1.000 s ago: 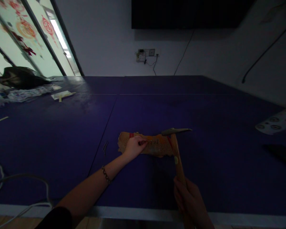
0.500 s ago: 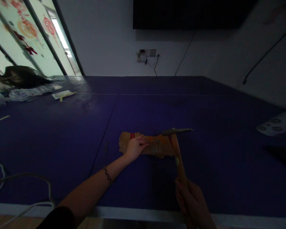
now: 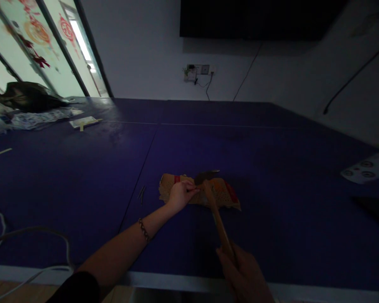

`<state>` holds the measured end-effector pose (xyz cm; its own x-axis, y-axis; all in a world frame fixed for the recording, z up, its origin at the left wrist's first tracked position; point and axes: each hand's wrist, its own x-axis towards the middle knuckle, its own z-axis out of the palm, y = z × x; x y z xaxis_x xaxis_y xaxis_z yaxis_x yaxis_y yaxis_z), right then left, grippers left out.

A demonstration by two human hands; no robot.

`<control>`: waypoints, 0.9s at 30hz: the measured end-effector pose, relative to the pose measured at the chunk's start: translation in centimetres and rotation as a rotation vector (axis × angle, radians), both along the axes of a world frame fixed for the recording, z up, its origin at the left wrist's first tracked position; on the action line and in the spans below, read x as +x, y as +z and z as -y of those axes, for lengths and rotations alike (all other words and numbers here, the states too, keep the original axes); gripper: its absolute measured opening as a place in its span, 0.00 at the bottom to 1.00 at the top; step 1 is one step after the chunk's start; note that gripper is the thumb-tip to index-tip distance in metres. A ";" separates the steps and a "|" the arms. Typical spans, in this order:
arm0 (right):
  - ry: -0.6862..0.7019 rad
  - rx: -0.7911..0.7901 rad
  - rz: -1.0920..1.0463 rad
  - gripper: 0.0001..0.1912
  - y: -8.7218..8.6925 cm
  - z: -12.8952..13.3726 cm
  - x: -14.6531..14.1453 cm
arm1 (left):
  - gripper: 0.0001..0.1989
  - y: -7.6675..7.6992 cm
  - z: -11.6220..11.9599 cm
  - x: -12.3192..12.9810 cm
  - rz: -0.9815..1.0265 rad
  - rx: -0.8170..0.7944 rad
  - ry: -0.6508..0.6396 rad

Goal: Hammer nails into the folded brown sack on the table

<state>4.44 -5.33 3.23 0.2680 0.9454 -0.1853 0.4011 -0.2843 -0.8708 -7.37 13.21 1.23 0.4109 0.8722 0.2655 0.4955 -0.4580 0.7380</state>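
Observation:
My right hand point(image 3: 244, 273) is wrapped round the wooden handle of a claw hammer point(image 3: 219, 225). The dark hammer head is over the middle of a worn, tan wooden board point(image 3: 169, 185) with red and orange patches, close to my left fingertips. My left hand point(image 3: 180, 195) rests on the board's left half, thumb and fingers pinched together on what seems to be a nail, mostly hidden by the fingers. Left of the board, several loose nails point(image 3: 141, 194) lie on the dark blue table point(image 3: 290, 219).
A white cable point(image 3: 66, 248) loops over the table's front left edge. At the far left are a dark bag point(image 3: 28, 97) and a small white box point(image 3: 84, 122). To the right lie a white object with dark circles point(image 3: 368, 168) and a dark flat object point(image 3: 371, 210).
The hammer has swung left, its head going from the board's right end to beside my left fingers. My left hand keeps its pinch in the same place.

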 end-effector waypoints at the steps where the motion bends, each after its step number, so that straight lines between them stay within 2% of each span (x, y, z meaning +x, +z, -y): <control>1: 0.012 0.019 0.029 0.15 -0.3 -0.1 0.1 | 0.09 0.0 0.0 0.0 -0.003 0.000 0.000; 4: 0.059 0.037 0.068 0.15 -0.5 -0.3 0.2 | 0.09 0.0 -0.1 0.0 -0.008 0.002 0.006; 9: -0.001 0.060 0.085 0.14 0.8 -0.2 -0.1 | 0.09 -0.1 -0.2 0.2 0.013 0.029 0.007; 12: 0.015 0.079 0.128 0.14 1.3 -0.1 -0.3 | 0.09 -0.1 -0.1 0.1 -0.002 0.030 0.002; 19: -0.001 0.060 0.101 0.12 1.4 0.2 -0.4 | 0.08 -0.1 -0.1 0.1 -0.015 0.036 0.008; 24: 0.092 0.029 0.074 0.13 1.5 0.0 -0.2 | 0.08 -0.4 -0.1 0.2 -0.057 0.024 0.018; 27: 0.065 0.058 0.077 0.13 1.5 0.2 -0.2 | 0.07 -0.4 -0.1 0.2 -0.058 0.021 0.017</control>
<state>4.25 -5.54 4.75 0.2168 0.9699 -0.1109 0.4836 -0.2054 -0.8508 -7.20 13.31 0.84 0.4117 0.8734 0.2601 0.5449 -0.4647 0.6979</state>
